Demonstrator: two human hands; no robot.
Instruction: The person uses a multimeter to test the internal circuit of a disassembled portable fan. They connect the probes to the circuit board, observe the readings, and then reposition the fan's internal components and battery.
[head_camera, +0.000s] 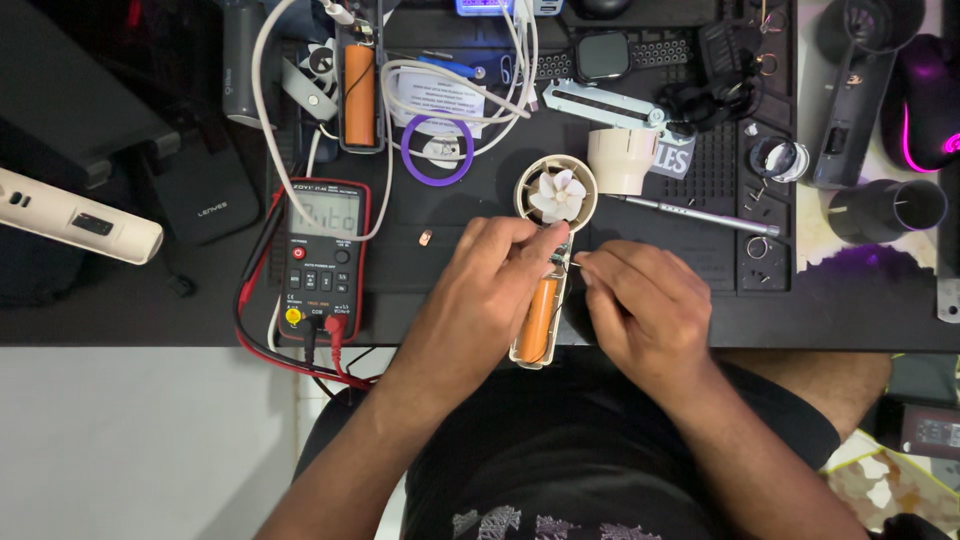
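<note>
A small cream handheld fan (556, 195) with its casing opened lies on the dark desk mat, its white impeller facing up and an orange cylindrical battery cell (537, 320) showing in the handle. My left hand (485, 290) grips the fan's handle over the battery. My right hand (645, 305) pinches a thin metal tool or wire, tip at the fan's neck near the small circuit board (560, 260).
A red-edged multimeter (322, 255) with leads lies left. A second orange cell (359, 95) sits in a holder at the back. A cream fan cover (621, 160), a purple ring (437, 150), a telescopic rod (690, 213), cables, a smartwatch (603, 55) and a mouse (925, 105) surround.
</note>
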